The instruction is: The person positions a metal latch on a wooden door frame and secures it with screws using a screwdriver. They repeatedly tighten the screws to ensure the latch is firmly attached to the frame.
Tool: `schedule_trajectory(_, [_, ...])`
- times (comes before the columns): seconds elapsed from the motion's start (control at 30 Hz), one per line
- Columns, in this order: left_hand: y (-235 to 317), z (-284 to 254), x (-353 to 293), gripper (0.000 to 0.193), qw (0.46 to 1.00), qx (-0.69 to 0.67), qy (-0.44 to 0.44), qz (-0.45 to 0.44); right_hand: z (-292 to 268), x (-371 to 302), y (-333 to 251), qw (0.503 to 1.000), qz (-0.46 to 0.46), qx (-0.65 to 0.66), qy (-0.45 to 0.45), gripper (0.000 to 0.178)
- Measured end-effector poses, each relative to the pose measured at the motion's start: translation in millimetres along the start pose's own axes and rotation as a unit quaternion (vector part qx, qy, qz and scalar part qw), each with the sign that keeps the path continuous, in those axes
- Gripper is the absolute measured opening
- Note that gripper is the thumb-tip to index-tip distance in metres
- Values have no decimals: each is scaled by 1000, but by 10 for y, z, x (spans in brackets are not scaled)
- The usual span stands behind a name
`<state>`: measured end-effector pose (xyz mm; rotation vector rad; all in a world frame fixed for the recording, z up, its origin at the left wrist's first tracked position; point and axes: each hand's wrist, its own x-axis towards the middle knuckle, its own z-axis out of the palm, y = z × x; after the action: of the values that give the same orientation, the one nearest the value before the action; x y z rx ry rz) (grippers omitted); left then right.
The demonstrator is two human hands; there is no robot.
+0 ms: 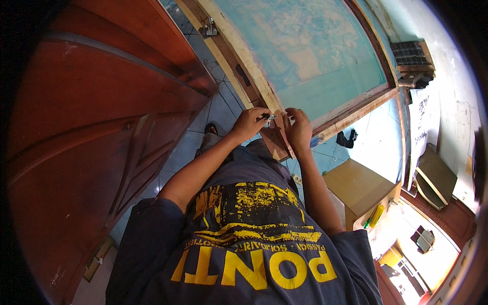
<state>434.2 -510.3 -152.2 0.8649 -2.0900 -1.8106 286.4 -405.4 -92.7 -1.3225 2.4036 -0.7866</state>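
Note:
My left hand (252, 123) is closed, its fingertips pinching a small dark and silvery metal piece (270, 120) beside the corner of a wooden frame. Stretched over that frame (356, 113) is a teal, see-through sheet (325, 66). Close by, my right hand (299, 129) has its fingers curled in at the same corner; whatever they hold, if anything, is too small to make out. Beneath both hands runs a brown wooden board (274, 143). Farther up along the frame's left side sits a metal clamp-like fitting (208, 29).
A large red-brown wooden panel (96, 101) fills the left side. On the right stand a brown wooden cabinet (356, 183) and a screwdriver with a yellow-green handle (376, 216). A black object (346, 138) lies on the pale tiled floor (178, 147).

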Motion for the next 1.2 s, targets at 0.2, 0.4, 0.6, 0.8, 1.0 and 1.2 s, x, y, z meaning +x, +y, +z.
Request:
schedule_trajectory(0.2, [122,-44,-10,28,999,26,0,28,-27,52,-137,995,76,41,-52,21])
schedule_trajectory(0.4, [-28,20,15,25,1000,2,8,20,59,91,-307,990,43,78,-108,23])
schedule_trajectory(0.6, [-19,20,10,23,998,-47,2,36,31,64,-215,994,-10,97,-51,27])
schedule_trajectory(0.8, [45,-11,-2,22,999,-37,-14,-4,24,-157,13,996,-74,-29,-46,24])
schedule_trajectory(1.0, [2,-1,-1,24,999,-45,-8,14,28,-61,-67,998,-70,-12,-1,20])
schedule_trajectory(1.2, [-32,24,4,28,999,-26,13,20,2,85,-117,999,46,15,-15,18])
